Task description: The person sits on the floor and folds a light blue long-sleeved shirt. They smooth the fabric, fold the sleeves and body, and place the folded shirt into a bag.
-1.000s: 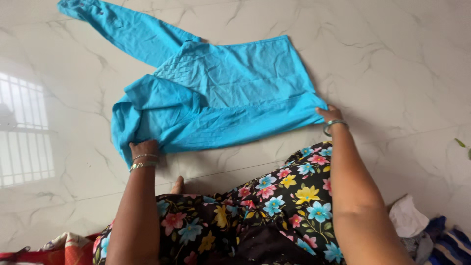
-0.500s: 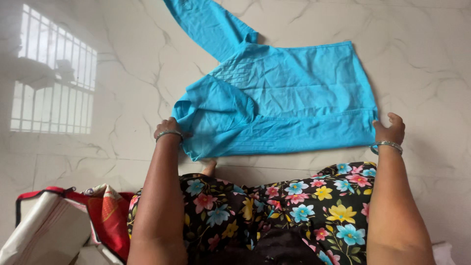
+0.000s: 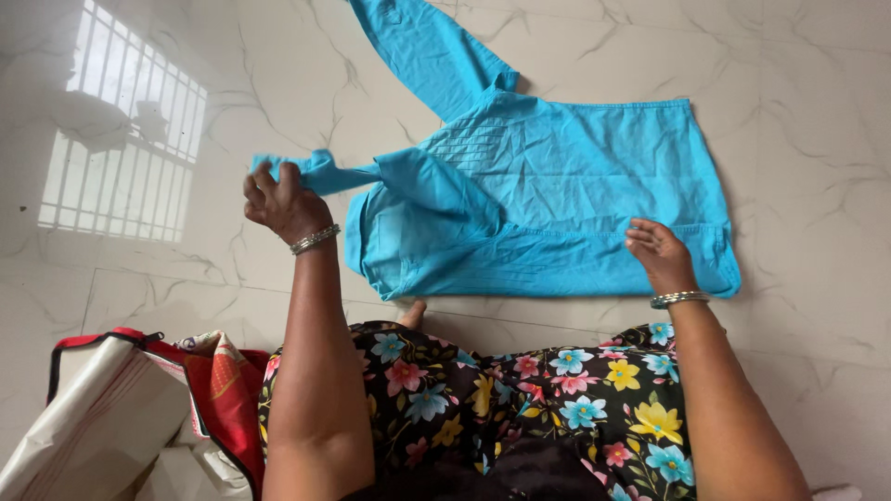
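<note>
While a bright blue garment (image 3: 557, 195) lies spread on the pale marble floor (image 3: 817, 139), a seated person in a floral dress (image 3: 520, 390) works it with both hands. Left hand (image 3: 283, 199), fingers closed, grips a sleeve end pulled out to the garment's left. Right hand (image 3: 661, 250) rests on the near hem, fingers loosely curled. At lower left sits a red-trimmed bag (image 3: 111, 417).
</note>
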